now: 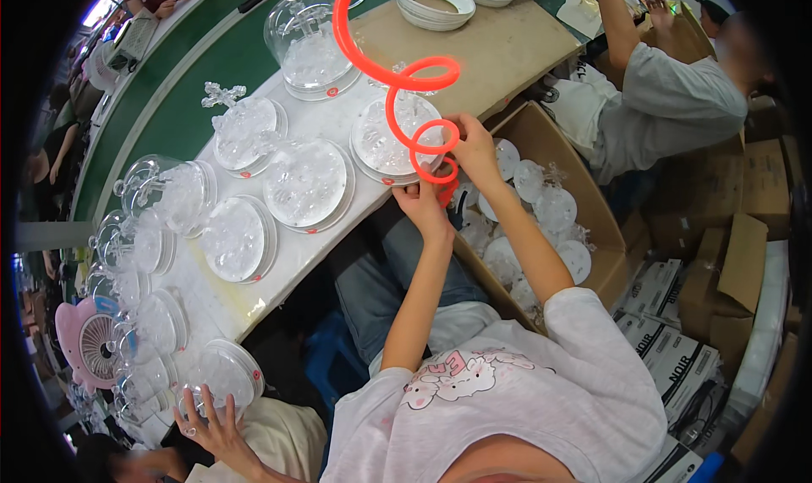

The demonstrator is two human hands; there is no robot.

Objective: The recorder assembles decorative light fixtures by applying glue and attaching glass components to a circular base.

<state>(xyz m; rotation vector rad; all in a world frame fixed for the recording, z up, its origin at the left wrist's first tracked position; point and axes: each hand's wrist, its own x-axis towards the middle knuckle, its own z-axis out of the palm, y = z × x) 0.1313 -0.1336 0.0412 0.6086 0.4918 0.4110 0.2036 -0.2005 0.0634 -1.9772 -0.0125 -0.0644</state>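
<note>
Head view: your round white piece [375, 136] with the clear plastic on top sits at the near edge of the table [200, 299], partly behind the red coiled hose [423, 85]. Left hand [421, 208] is at its near rim, right hand [475, 151] by its right side; can't tell if your fingers are clamped. Looks light, stiff, slick, maybe crackable, so I'd take the rim.

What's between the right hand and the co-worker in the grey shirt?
In the head view, the open cardboard box, with white round pieces in it, lies between the right hand and the co-worker.
</note>
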